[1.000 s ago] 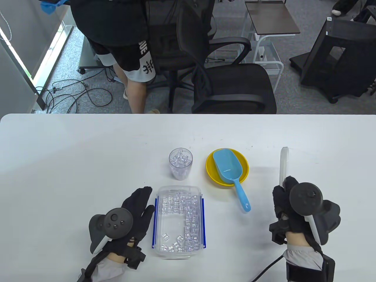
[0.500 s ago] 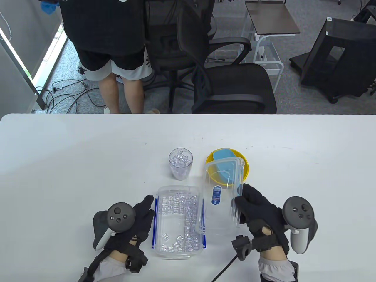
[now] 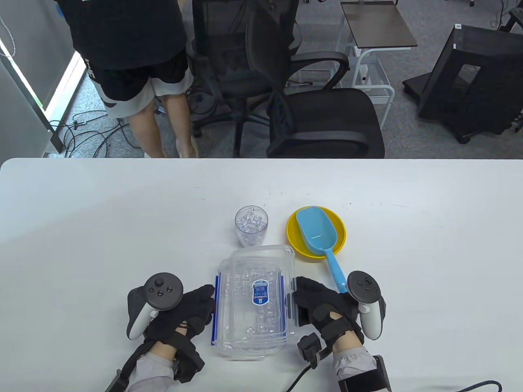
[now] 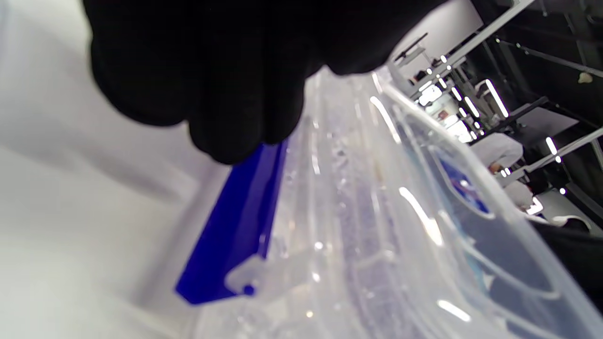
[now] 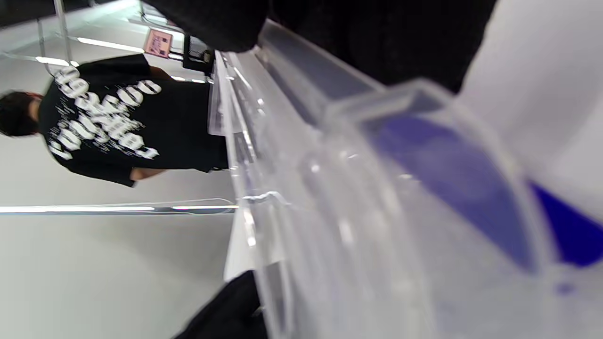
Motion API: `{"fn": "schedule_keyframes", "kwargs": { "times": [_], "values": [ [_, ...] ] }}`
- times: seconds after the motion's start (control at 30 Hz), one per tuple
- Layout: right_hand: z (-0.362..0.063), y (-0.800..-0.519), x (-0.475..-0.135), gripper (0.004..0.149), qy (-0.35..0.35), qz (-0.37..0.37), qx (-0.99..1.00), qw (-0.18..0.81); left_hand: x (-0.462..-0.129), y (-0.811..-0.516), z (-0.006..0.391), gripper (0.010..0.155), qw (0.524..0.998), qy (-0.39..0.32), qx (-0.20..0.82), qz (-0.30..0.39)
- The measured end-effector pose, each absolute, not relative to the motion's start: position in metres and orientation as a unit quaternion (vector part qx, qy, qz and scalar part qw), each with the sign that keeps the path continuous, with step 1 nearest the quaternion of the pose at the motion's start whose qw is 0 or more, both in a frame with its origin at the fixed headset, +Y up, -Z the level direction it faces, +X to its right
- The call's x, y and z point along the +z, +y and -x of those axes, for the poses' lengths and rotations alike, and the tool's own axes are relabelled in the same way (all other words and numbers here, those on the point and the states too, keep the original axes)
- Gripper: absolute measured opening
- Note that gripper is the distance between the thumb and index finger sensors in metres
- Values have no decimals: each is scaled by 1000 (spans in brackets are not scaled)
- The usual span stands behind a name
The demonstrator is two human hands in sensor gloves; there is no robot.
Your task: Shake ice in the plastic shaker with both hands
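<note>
White table (image 3: 122, 204) filling foreground; black office chair (image 3: 310, 106) standing behind; cables (image 3: 102, 134) lying on grey carpet (image 3: 408, 134); daylight entering at window (image 3: 61, 81).

worktop (image 3: 102, 212) L/R + far strip bare, free pass | mid blocked: cup (image 3: 251, 226), yellow bowl (image 3: 339, 228) w/ scoop (image 3: 322, 245), ice box (image 3: 251, 302) betw hands

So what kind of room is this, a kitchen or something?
Probably an office or lab, not a kitchen. Behind the white table stand black office chairs, cables lie loose on the grey carpet, and a small rolling side desk sits at the back.
</note>
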State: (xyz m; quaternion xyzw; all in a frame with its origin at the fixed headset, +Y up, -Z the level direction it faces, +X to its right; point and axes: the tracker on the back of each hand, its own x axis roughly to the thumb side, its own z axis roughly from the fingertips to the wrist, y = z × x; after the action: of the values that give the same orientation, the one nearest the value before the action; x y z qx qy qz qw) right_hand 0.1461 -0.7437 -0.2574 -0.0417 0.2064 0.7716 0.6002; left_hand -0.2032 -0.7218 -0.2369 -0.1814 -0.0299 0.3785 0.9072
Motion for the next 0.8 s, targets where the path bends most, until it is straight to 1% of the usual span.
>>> {"fn": "schedule_keyframes", "kwargs": {
  "times": [0.1,0.2,0.3,0.37,0.5,0.73,0.8],
  "values": [
    [-141,-744,-255,56,213,42,807,550,-237,-724,204,56,901,-37,387,193],
    [-135,-745,-254,62,214,29,820,529,-237,-724,201,66,901,-49,379,203],
    [-129,-745,-252,62,214,8,829,516,-235,-722,199,70,905,-56,370,203],
    [-125,-744,-251,60,199,-5,840,505,-235,-721,197,70,908,-56,362,201],
    [-118,-739,-247,65,172,-22,860,479,-234,-718,197,69,912,-58,355,199],
    [-114,-736,-244,73,169,-43,869,463,-233,-715,195,67,917,-57,342,199],
    [-111,-734,-243,74,166,-50,872,459,-233,-714,195,67,919,-57,333,203]
  ]
}}
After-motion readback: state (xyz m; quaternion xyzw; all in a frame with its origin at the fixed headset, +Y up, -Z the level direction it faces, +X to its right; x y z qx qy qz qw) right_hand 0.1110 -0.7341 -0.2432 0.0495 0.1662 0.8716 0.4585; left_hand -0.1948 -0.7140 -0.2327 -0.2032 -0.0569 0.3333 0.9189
